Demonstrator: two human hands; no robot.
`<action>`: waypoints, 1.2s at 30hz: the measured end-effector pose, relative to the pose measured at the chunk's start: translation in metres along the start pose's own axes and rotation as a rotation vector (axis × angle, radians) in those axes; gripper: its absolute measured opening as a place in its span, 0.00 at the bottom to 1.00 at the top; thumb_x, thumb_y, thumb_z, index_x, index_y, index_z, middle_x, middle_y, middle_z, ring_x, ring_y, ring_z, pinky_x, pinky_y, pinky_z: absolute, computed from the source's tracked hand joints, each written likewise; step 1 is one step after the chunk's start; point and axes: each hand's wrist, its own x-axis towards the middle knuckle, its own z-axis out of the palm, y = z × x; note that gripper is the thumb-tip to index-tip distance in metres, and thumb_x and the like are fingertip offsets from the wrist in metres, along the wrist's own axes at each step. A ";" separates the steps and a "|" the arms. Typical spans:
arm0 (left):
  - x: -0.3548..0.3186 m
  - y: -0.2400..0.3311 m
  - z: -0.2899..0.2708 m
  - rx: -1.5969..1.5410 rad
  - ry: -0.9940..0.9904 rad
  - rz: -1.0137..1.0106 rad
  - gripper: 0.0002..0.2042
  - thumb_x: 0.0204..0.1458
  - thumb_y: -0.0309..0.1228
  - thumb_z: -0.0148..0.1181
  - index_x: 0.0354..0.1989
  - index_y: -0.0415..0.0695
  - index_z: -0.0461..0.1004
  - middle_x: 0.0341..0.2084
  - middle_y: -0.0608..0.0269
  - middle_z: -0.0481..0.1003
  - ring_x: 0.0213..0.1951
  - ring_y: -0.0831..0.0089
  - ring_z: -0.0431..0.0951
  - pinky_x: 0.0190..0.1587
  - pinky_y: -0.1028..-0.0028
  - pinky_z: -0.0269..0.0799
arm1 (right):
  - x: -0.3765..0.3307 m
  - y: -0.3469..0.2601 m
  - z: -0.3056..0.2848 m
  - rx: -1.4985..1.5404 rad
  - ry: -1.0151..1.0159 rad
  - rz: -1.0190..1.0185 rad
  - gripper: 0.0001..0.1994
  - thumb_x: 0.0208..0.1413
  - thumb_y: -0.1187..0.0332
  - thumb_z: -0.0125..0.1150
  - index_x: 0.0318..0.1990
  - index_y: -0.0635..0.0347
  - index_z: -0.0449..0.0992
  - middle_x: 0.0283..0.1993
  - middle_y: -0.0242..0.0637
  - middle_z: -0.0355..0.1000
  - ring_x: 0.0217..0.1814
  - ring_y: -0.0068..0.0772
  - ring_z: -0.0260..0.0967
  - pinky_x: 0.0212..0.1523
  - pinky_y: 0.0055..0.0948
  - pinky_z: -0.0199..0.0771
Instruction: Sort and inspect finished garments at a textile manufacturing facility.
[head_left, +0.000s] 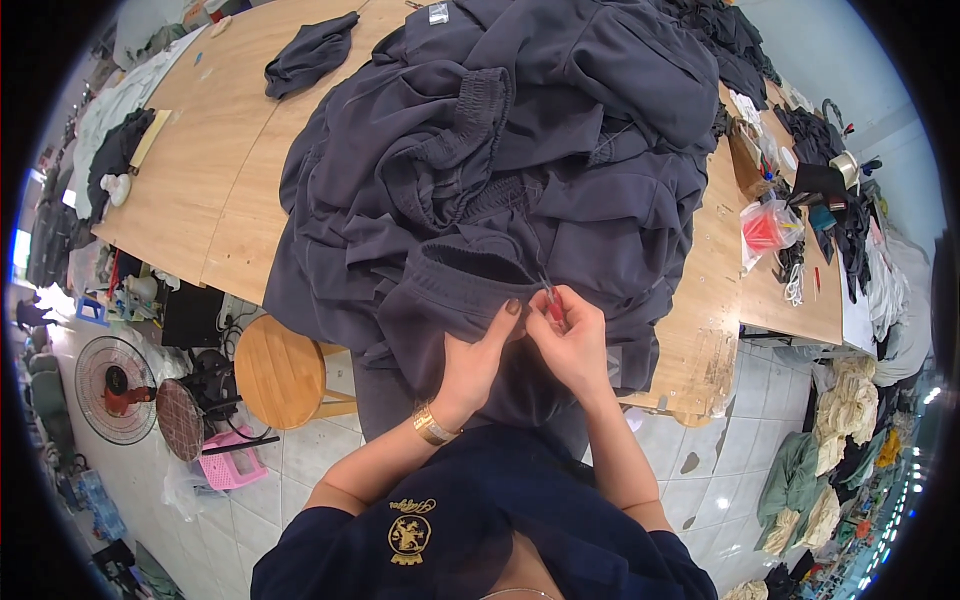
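Note:
A dark grey garment with an elastic waistband (470, 290) lies in front of me, its waist opening facing up. My left hand (478, 362) grips the waistband near its right end, thumb on the outside and the other fingers hidden behind the cloth. In my right hand (572, 345) is a small pair of thread snips (556, 306) with red handles. Their metal tips point up beside the waistband edge, close to my left thumb. A loose thread seems to run up from there. Behind spreads a big pile of similar dark grey garments (620, 110) with gathered elastic edges.
The pile covers much of a wooden table (215, 170). A separate dark cloth piece (312, 55) lies at the far left. On the right are a pink-red plastic bag (770, 228) and white cord (794, 283). A round wooden stool (280, 372) and a fan (115, 388) stand at left.

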 end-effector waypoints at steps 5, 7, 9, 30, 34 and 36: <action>0.001 0.008 0.006 -0.076 0.167 -0.026 0.10 0.56 0.32 0.58 0.40 0.38 0.72 0.33 0.63 0.76 0.34 0.75 0.77 0.33 0.78 0.75 | -0.007 -0.009 -0.013 0.366 -0.333 0.118 0.04 0.51 0.76 0.59 0.27 0.60 0.71 0.22 0.17 0.61 0.23 0.06 0.53 0.24 0.12 0.52; 0.002 0.018 0.006 -0.060 0.112 -0.096 0.11 0.56 0.34 0.58 0.40 0.39 0.72 0.32 0.63 0.76 0.32 0.74 0.77 0.29 0.80 0.73 | -0.008 -0.004 -0.019 0.370 -0.374 0.061 0.04 0.52 0.75 0.59 0.28 0.60 0.71 0.22 0.17 0.61 0.23 0.05 0.52 0.24 0.11 0.52; 0.005 0.025 -0.001 -0.041 0.059 -0.163 0.11 0.57 0.35 0.57 0.39 0.39 0.72 0.31 0.63 0.76 0.29 0.73 0.78 0.24 0.81 0.72 | -0.006 -0.005 -0.021 0.451 -0.234 0.052 0.04 0.53 0.73 0.60 0.31 0.61 0.70 0.22 0.17 0.61 0.22 0.07 0.52 0.25 0.12 0.54; 0.010 0.028 -0.015 0.180 0.039 -0.098 0.13 0.56 0.38 0.58 0.35 0.39 0.71 0.25 0.64 0.73 0.17 0.77 0.74 0.16 0.84 0.64 | -0.010 0.008 -0.015 0.218 0.017 -0.322 0.09 0.49 0.75 0.63 0.29 0.62 0.66 0.20 0.22 0.62 0.21 0.09 0.53 0.22 0.14 0.54; 0.012 0.027 -0.016 0.158 0.001 -0.108 0.15 0.57 0.38 0.57 0.37 0.36 0.70 0.27 0.61 0.74 0.22 0.70 0.79 0.15 0.83 0.65 | -0.008 0.015 -0.010 0.404 0.294 -0.376 0.09 0.53 0.79 0.58 0.26 0.60 0.64 0.23 0.23 0.61 0.21 0.08 0.51 0.22 0.13 0.51; 0.012 0.029 -0.014 0.098 0.014 -0.139 0.16 0.57 0.37 0.56 0.40 0.34 0.69 0.30 0.58 0.74 0.25 0.65 0.80 0.17 0.82 0.70 | -0.004 0.015 -0.010 0.478 0.339 -0.350 0.09 0.53 0.80 0.58 0.26 0.60 0.64 0.23 0.23 0.61 0.21 0.08 0.50 0.22 0.13 0.51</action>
